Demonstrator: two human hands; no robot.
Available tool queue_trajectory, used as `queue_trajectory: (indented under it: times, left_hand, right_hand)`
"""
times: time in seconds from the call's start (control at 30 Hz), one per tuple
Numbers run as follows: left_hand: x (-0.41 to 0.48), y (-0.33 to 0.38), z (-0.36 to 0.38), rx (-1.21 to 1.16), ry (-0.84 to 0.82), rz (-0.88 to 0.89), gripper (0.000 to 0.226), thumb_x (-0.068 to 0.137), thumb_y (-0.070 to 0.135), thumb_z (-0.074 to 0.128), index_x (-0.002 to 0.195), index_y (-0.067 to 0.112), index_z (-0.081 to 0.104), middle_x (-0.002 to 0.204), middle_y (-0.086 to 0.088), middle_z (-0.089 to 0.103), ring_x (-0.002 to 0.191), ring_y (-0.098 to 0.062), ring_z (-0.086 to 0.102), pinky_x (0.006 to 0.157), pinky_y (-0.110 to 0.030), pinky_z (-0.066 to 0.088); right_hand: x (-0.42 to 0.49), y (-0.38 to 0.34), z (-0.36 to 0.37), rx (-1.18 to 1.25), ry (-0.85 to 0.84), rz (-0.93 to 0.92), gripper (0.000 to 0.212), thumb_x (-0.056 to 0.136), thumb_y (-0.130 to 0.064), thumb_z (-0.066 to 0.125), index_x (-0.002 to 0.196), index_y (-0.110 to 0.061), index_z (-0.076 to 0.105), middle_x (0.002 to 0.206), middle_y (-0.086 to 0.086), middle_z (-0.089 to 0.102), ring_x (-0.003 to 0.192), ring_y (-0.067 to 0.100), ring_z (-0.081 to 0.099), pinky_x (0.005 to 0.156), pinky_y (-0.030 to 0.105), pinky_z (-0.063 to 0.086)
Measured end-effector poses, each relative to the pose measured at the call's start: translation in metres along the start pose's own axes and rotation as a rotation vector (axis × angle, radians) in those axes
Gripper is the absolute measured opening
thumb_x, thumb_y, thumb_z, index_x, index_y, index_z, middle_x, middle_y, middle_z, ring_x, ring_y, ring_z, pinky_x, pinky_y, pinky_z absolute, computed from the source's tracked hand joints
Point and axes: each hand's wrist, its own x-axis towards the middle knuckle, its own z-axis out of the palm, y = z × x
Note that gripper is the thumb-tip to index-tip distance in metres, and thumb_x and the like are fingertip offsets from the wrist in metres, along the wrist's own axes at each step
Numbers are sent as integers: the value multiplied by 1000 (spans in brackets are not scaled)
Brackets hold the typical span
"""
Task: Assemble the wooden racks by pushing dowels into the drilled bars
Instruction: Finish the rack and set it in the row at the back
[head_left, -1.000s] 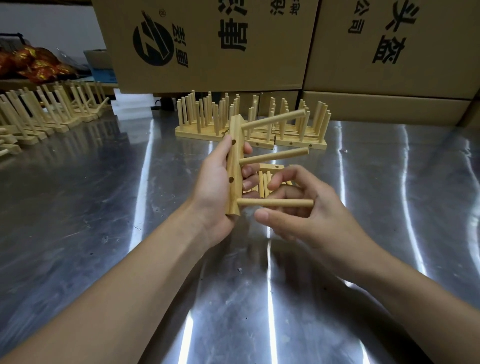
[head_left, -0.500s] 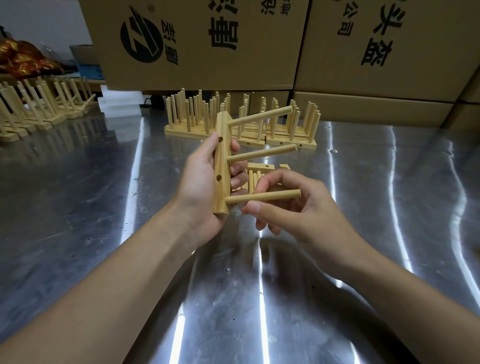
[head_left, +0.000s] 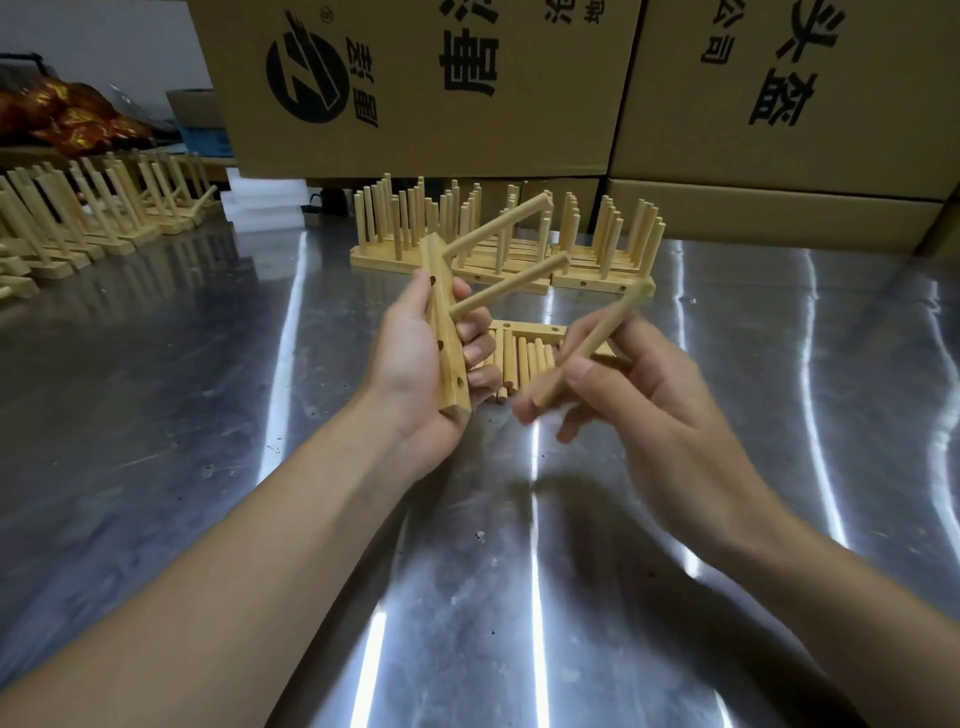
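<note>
Since half a second ago the lowest dowel (head_left: 592, 345) has come away from the drilled bar (head_left: 441, 332) and now sits tilted in the right hand (head_left: 649, 405), clear of the wood. Its near end is pinched between the thumb and the curled fingers (head_left: 576, 371), and its far end points up and away to the right.

The left hand (head_left: 415, 374) grips the bar near upright above the surface (head_left: 156, 389), palm behind it and fingertips wrapped round its right edge. Two seated dowels (head_left: 511, 285) project from the upper half of the bar, slanting up to the right. Three open holes show on the face toward the camera (the lowest near the bar's bottom end).

A heap of spare dowels (head_left: 524, 364) lies on the surface between the two hands, beside flat bars. Behind it stand finished racks (head_left: 384, 258). A further row of racks (head_left: 93, 218) runs along the far left. Printed cardboard boxes (head_left: 415, 88) are stacked at the back.
</note>
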Motion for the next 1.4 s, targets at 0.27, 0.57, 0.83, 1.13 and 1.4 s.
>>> queue_trajectory:
  times: [0.27, 0.57, 0.83, 1.13, 1.4]
  left_hand:
    - [-6, -2, 0, 38, -101, -51, 45, 112, 52, 35, 95, 19, 60, 69, 5, 44, 57, -9, 38, 54, -22, 29]
    - [-7, 1, -1, 46, -175, -49, 44, 113, 51, 33, 95, 20, 59, 70, 5, 42, 59, -9, 35, 54, -23, 25]
    - [-10, -5, 3, 316, -191, 15, 47, 112, 56, 35, 99, 19, 61, 70, 4, 43, 60, -10, 38, 53, -23, 34]
    - [-14, -10, 8, 462, -224, 169, 48, 111, 57, 36, 100, 18, 61, 71, 5, 44, 61, -10, 41, 62, -29, 35]
    - [-10, -11, 5, 380, -129, 75, 50, 112, 56, 33, 96, 18, 61, 66, 5, 44, 60, -11, 39, 58, -25, 34]
  right_hand:
    - [-3, 0, 2, -786, -215, -52, 37, 109, -59, 30, 92, -38, 55, 68, -12, 54, 67, 15, 53, 57, 32, 37]
    - [-1, -1, -2, -745, -159, -123, 25, 110, -46, 50, 125, -40, 69, 62, -19, 52, 59, 13, 54, 53, 21, 30]
    - [-1, -8, -1, -937, -134, -204, 25, 107, -46, 50, 103, -31, 70, 78, -20, 61, 70, 10, 59, 59, 40, 48]
    - [0, -6, 6, 140, -135, 564, 41, 103, -40, 61, 81, -10, 79, 55, -4, 23, 49, 12, 19, 44, 22, 19]
    - [-5, 0, 5, -896, -87, -229, 32, 108, -44, 55, 88, -24, 70, 64, -16, 48, 60, 8, 46, 56, 24, 34]
